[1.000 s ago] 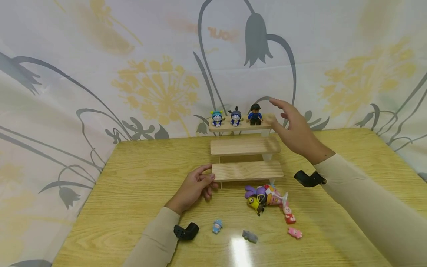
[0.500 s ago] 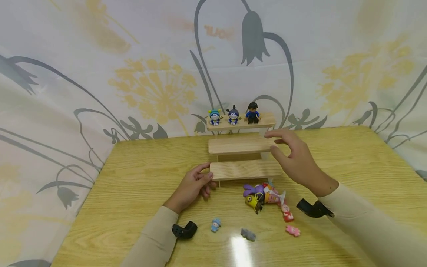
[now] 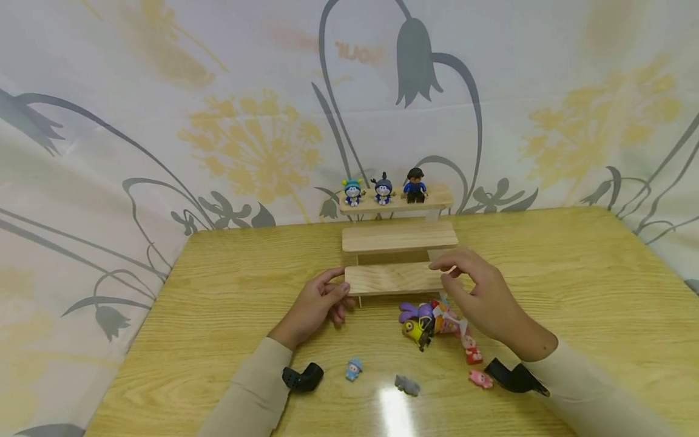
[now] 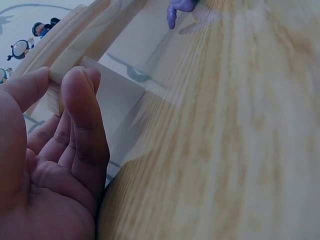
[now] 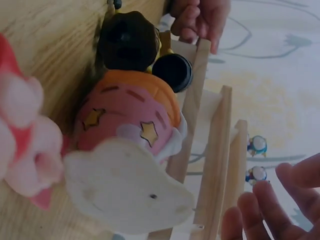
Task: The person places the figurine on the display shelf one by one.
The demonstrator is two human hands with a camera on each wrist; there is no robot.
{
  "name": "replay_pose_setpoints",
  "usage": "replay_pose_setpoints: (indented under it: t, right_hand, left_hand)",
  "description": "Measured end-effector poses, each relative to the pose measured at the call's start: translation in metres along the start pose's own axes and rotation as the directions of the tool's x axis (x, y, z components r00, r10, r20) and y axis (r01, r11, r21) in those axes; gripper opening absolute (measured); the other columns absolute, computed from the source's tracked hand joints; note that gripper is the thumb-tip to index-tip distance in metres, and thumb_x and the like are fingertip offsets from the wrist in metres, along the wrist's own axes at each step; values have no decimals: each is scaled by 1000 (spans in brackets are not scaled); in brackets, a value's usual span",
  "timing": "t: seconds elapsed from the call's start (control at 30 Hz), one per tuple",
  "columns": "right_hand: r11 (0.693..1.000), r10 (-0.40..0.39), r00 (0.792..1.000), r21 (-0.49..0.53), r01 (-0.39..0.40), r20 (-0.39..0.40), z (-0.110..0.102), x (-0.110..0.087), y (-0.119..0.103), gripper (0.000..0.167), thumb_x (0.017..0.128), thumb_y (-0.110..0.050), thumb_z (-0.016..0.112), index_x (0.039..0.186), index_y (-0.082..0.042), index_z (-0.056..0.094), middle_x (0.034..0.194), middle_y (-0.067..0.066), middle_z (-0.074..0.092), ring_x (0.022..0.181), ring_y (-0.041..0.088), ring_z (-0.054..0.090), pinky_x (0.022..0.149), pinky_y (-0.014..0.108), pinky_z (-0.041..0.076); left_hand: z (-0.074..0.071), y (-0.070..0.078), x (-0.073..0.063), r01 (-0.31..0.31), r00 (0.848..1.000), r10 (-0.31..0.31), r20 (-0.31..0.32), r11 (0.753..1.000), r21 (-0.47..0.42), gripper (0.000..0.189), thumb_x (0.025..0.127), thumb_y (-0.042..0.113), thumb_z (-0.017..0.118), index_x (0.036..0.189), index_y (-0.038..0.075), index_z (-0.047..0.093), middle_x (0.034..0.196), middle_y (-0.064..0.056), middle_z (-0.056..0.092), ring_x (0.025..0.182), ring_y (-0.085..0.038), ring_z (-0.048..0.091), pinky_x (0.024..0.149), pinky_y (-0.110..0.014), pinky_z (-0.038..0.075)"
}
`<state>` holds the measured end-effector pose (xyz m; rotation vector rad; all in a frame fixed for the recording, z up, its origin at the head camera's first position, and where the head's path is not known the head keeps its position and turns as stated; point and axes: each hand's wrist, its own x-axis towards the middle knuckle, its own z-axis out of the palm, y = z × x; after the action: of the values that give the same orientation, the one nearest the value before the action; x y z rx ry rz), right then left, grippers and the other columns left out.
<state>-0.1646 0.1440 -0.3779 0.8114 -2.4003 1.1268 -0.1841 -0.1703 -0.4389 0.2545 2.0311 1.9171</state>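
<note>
Pale wood formed the three-tier stand (image 3: pixel 398 237); I saw three small blue-clad figures (image 3: pixel 383 192) topping it, colourful toys (image 3: pixel 416 332) on the yellow wood-grain table (image 3: pixel 246 273) apparently unplaced. The left hand (image 3: pixel 315 308) pinched the bottom step (image 3: pixel 390 279); the right hand (image 3: pixel 488 303) curved loosely, empty.

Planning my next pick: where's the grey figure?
Head view: the grey figure lies on the table, low, just right of centre, between the light-blue figure and small pink figure.

A screened-off nook, whether in a home or a studio unclear: flower-printed cloth (image 3: pixel 246 54) with faint reversed lettering (image 3: pixel 357 53) hangs along 3 edges, far, left and right, of a wood-grain surface (image 3: pixel 246 267)
</note>
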Motion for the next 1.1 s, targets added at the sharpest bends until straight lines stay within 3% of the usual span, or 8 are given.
replay_pose_setpoints:
  t: [0.17,0.33,0.47,0.63,0.9,1.1]
  right_hand:
    - [1000,22,999,7,-23,47,1,-5,3,21,96,3,61,109,-10,71,104,-1,67,84,4,56,71,23,51]
    - [999,-28,990,44,22,135,1,-8,8,22,94,3,62,107,-13,70,102,-4,68,83,3,57,70,25,52]
    - [998,-58,976,18,55,210,2,-12,11,22,93,2,64,105,-15,70,103,-6,67,90,3,59,75,26,55]
    - [998,-50,958,-9,55,284,2,-16,11,18,92,-1,68,105,-13,71,107,-6,66,93,7,62,74,28,57]
    - [995,-8,929,-94,46,371,-5,-16,11,15,93,-10,70,106,-18,72,106,-7,65,88,5,59,71,26,56]
    - [997,13,904,-70,19,427,-8,-16,14,17,92,-12,72,108,-17,72,100,-8,63,83,3,57,67,23,54]
  left_hand:
    - [0,0,0,6,1000,-6,5,1000,-3,57,106,27,53,156,10,32,88,2,73,64,-10,61,59,-24,56]
    - [-1,0,1,-4,1000,4,3,1000,0,58,105,28,54,156,9,32,88,3,72,64,-10,61,59,-24,56]
    - [-2,0,0,-2,1000,2,3,1000,8,59,105,29,54,156,9,32,89,2,73,64,-10,62,60,-25,56]
    - [-1,-2,1,-1,1000,1,7,1000,9,59,105,31,55,155,10,32,90,1,73,65,-11,62,60,-25,56]
    - [0,-2,0,10,1000,-10,1,1000,8,59,105,30,55,155,11,33,91,0,72,65,-11,62,60,-25,56]
    - [0,1,0,18,1000,-18,-6,1000,13,58,105,30,54,155,12,33,92,0,72,65,-12,62,60,-25,56]
